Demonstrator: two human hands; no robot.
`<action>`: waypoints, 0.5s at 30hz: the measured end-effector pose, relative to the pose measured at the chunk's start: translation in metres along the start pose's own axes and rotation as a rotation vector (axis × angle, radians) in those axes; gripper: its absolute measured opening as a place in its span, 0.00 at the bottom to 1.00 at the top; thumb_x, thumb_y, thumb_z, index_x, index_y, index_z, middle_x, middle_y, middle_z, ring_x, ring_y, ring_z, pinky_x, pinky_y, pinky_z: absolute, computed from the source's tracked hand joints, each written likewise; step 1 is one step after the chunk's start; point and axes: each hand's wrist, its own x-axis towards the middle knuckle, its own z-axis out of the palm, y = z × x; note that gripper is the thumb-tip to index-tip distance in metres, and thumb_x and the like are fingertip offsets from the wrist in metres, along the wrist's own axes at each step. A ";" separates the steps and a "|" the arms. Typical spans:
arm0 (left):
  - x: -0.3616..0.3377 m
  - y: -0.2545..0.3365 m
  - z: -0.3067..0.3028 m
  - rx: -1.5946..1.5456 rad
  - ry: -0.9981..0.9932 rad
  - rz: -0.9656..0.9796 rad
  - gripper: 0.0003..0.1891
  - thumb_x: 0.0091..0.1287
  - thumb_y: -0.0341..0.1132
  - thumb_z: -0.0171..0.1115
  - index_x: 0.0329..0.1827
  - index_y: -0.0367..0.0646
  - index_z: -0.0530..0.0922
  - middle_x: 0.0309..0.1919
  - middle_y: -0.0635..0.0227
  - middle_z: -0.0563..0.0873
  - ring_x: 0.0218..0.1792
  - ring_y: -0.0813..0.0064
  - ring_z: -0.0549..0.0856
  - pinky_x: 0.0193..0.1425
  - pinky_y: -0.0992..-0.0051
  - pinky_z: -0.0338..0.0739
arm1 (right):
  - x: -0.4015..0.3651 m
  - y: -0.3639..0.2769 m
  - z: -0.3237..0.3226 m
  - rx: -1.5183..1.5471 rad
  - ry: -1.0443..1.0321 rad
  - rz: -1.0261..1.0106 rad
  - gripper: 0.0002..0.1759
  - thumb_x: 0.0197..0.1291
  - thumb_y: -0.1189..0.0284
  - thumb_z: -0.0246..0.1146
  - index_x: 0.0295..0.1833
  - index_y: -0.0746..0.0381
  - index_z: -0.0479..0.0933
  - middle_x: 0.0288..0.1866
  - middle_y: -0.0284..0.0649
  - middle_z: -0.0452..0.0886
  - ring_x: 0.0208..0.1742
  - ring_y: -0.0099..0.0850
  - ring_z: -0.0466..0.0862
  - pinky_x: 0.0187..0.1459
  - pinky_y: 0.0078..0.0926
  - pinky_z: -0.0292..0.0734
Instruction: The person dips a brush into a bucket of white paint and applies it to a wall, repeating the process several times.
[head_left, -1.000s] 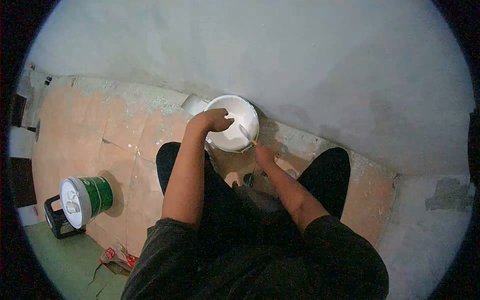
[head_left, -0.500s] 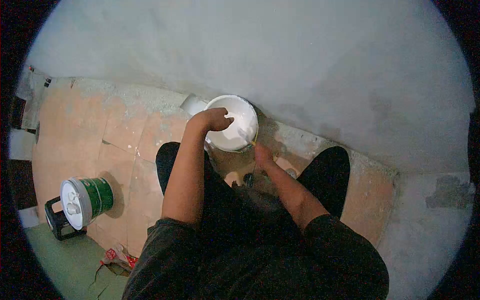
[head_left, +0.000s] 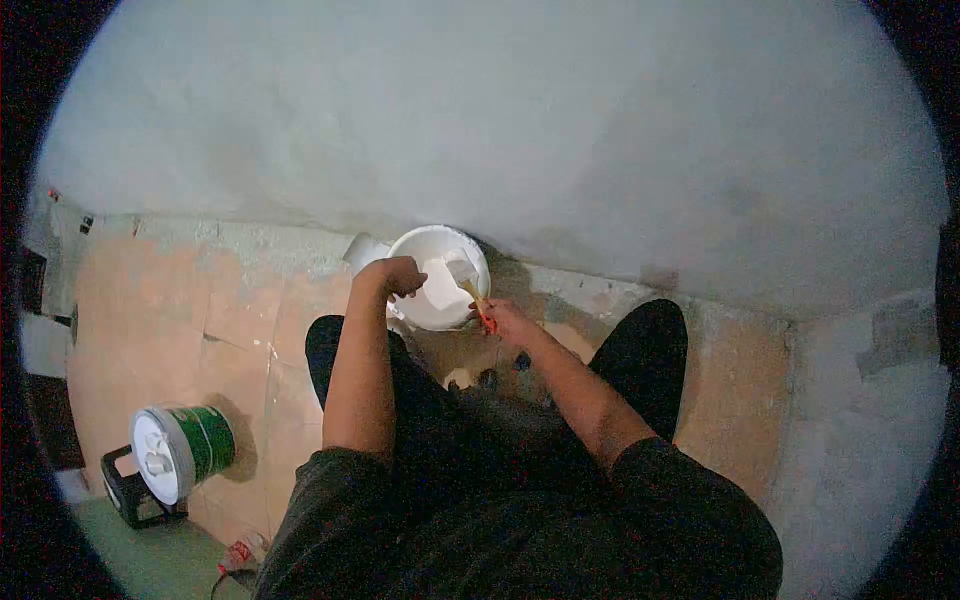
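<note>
The fingers of my right hand are clamped on the orange handle of a brush, whose pale head sits inside the white bucket, over the white mixture in it. My left hand is at the bucket's left side, its fingers curled over the opening; I cannot tell whether they grip the rim. The bucket stands on the tiled floor between my knees and the grey wall. Well apart to the left is a green-sided tub.
</note>
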 end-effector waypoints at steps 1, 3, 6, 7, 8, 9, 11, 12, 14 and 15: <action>0.002 0.000 0.003 -0.025 -0.050 0.031 0.24 0.68 0.50 0.50 0.36 0.33 0.80 0.33 0.62 0.85 0.28 0.71 0.82 0.28 0.68 0.81 | -0.006 -0.009 0.002 0.024 -0.046 0.017 0.16 0.68 0.66 0.51 0.55 0.64 0.72 0.38 0.35 0.78 0.28 0.21 0.73 0.29 0.21 0.71; 0.010 0.003 0.018 -0.015 -0.074 0.075 0.24 0.68 0.50 0.50 0.37 0.34 0.80 0.33 0.64 0.85 0.28 0.72 0.81 0.28 0.70 0.81 | -0.019 -0.020 0.009 0.001 -0.043 -0.097 0.16 0.68 0.67 0.51 0.54 0.65 0.72 0.37 0.35 0.77 0.28 0.20 0.72 0.29 0.18 0.71; 0.005 0.017 0.040 0.035 -0.169 0.105 0.23 0.68 0.52 0.50 0.42 0.37 0.80 0.36 0.66 0.85 0.29 0.74 0.81 0.28 0.72 0.81 | -0.046 -0.044 0.028 0.011 0.027 -0.209 0.15 0.68 0.69 0.52 0.54 0.67 0.72 0.35 0.34 0.76 0.27 0.18 0.70 0.28 0.13 0.68; 0.016 0.010 0.047 0.071 -0.228 0.198 0.24 0.68 0.53 0.49 0.44 0.39 0.79 0.39 0.67 0.84 0.30 0.75 0.81 0.30 0.73 0.81 | -0.052 -0.049 0.030 0.105 0.039 -0.228 0.15 0.68 0.68 0.52 0.53 0.67 0.73 0.34 0.34 0.76 0.27 0.18 0.70 0.27 0.13 0.67; 0.016 0.017 0.054 0.061 -0.252 0.143 0.24 0.68 0.54 0.49 0.46 0.39 0.78 0.40 0.68 0.84 0.32 0.76 0.82 0.31 0.73 0.80 | -0.058 -0.054 0.032 0.199 0.048 -0.244 0.15 0.68 0.67 0.52 0.53 0.67 0.74 0.34 0.33 0.76 0.26 0.18 0.70 0.27 0.13 0.67; 0.017 0.020 0.057 0.079 -0.286 0.131 0.23 0.68 0.52 0.50 0.48 0.40 0.78 0.43 0.66 0.84 0.37 0.74 0.83 0.35 0.71 0.82 | -0.066 -0.059 0.033 0.120 0.109 -0.285 0.16 0.68 0.64 0.53 0.51 0.66 0.75 0.32 0.34 0.75 0.26 0.19 0.71 0.26 0.14 0.67; 0.019 0.027 0.065 0.112 -0.313 0.117 0.21 0.69 0.49 0.51 0.51 0.40 0.77 0.46 0.64 0.84 0.42 0.72 0.84 0.39 0.69 0.83 | -0.079 -0.065 0.025 0.119 0.144 -0.333 0.16 0.67 0.65 0.54 0.50 0.66 0.75 0.31 0.34 0.75 0.26 0.19 0.71 0.26 0.15 0.68; 0.017 0.031 0.068 0.061 -0.291 0.106 0.22 0.69 0.50 0.50 0.51 0.41 0.77 0.46 0.65 0.84 0.42 0.72 0.84 0.40 0.68 0.83 | -0.089 -0.069 0.021 0.113 0.181 -0.367 0.15 0.67 0.65 0.55 0.49 0.66 0.75 0.30 0.34 0.75 0.25 0.20 0.72 0.26 0.16 0.69; 0.018 0.035 0.070 0.031 -0.248 0.069 0.25 0.68 0.55 0.48 0.51 0.41 0.78 0.46 0.66 0.84 0.42 0.72 0.83 0.40 0.68 0.83 | -0.112 -0.080 0.022 0.111 0.201 -0.436 0.14 0.66 0.67 0.57 0.48 0.66 0.75 0.30 0.33 0.74 0.25 0.20 0.72 0.26 0.18 0.70; 0.016 0.040 0.069 0.034 -0.250 0.056 0.26 0.68 0.55 0.47 0.52 0.41 0.77 0.47 0.66 0.83 0.41 0.71 0.83 0.39 0.69 0.81 | -0.125 -0.084 0.021 0.105 0.219 -0.490 0.12 0.65 0.68 0.58 0.47 0.66 0.75 0.29 0.33 0.74 0.25 0.21 0.73 0.27 0.19 0.71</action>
